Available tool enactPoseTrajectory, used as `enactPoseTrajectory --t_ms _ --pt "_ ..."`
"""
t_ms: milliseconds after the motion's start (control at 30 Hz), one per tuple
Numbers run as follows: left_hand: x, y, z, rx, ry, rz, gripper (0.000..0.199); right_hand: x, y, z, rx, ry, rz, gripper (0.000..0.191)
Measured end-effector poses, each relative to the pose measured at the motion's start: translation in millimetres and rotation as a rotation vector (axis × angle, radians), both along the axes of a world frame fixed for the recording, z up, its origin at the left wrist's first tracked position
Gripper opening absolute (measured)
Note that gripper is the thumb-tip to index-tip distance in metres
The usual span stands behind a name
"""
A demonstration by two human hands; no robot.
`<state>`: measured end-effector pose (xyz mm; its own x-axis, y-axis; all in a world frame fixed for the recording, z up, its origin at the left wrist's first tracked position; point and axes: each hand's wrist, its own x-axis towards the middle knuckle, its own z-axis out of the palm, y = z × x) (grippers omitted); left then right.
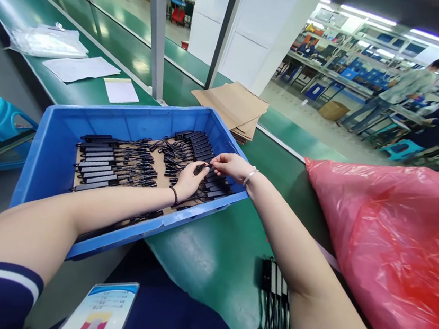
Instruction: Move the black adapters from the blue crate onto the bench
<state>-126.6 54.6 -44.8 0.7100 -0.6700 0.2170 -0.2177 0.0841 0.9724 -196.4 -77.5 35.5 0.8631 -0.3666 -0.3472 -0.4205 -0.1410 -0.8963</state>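
Note:
Over the right half of a blue plastic bin (129,113), my two hands meet at a small black cable connector (199,169). My left hand (188,182) is closed around it, thumb and fingers pinched together. Against its upper end press the pinched fingertips of my right hand (230,166); what exactly they grip is too small to tell. Slim black cable modules (97,165) with grey faces lie in a row on cardboard in the bin's left part. Another row of black modules (200,143) fills the right side beneath my hands, cables pointing inward.
Several black cable modules (278,289) lie on the green bench (199,263) by my right forearm. A large red plastic bag (393,244) bulges at the right. Cardboard sheets (235,102) sit behind the bin, papers (81,68) at the back left. One person (409,86) stands far off.

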Motion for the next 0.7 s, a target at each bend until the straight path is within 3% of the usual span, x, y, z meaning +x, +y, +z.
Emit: enactPoseTrajectory --t_ms 500,700 --pt "2 -2 11.0 0.023 0.134 -0.075 0.028 0 -2 -0.6 0.01 -0.025 -0.009 0.008" --pt "4 -5 5.3 0.029 0.087 -0.032 0.025 -1 0 0.7 -0.027 -0.017 -0.005 0.013"
